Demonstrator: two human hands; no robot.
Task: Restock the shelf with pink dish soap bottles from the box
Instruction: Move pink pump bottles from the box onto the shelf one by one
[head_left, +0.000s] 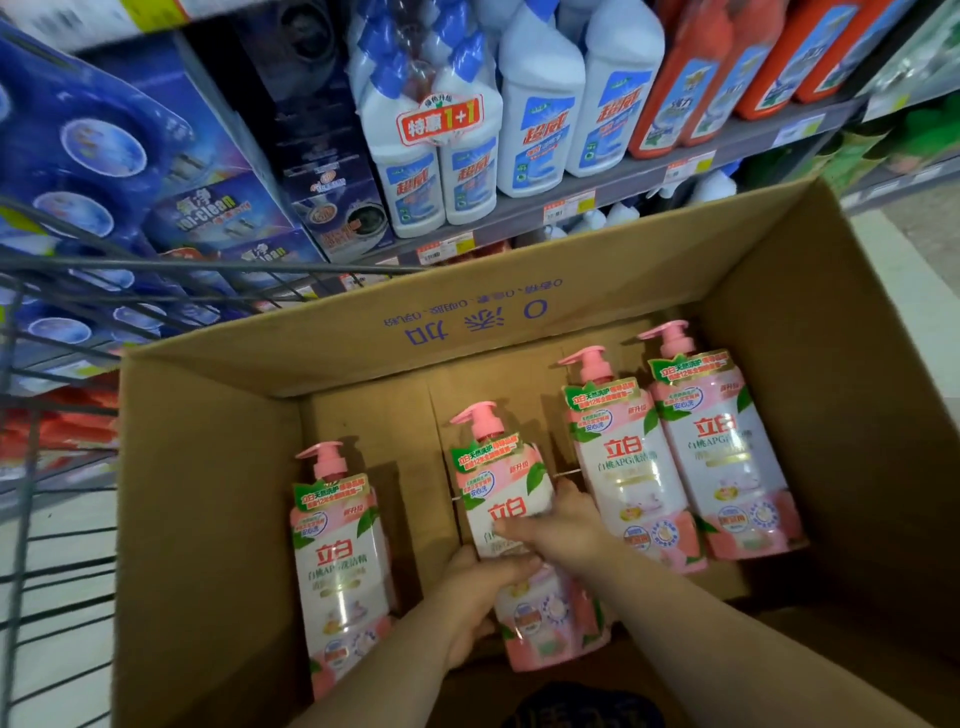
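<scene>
Nearest the lens, at the bottom of the frame, two bare forearms are stretching into the cardboard box (208, 467), and both hands are meeting on one pink dish soap bottle. The left hand (480, 592) is curling round the left side of this middle bottle (550, 618), with its fingers wrapping over the front just below the white label. The right hand (558, 525), reaching in from the lower right, is gripping the same bottle a little higher, across the label; its fingertips are blurring, so their exact placing is hard to call.

The bottle is sitting in the centre of the box, label facing the camera, pink pump pointing toward the top of the frame. To its left, apart from it, the left bottle (343, 561) is lying the same way, close to the box's left wall. On the right, the third bottle (623, 467) and the fourth bottle (727, 447) are sitting side by side, touching, just beside the right hand.

The box is resting against a wire cart (52, 312) running along the left edge. Across the top of the frame, the shelf (571, 200) is showing white cleaner bottles (540, 104) in the middle, orange bottles (691, 78) at upper right and blue boxes (218, 208) at upper left.
</scene>
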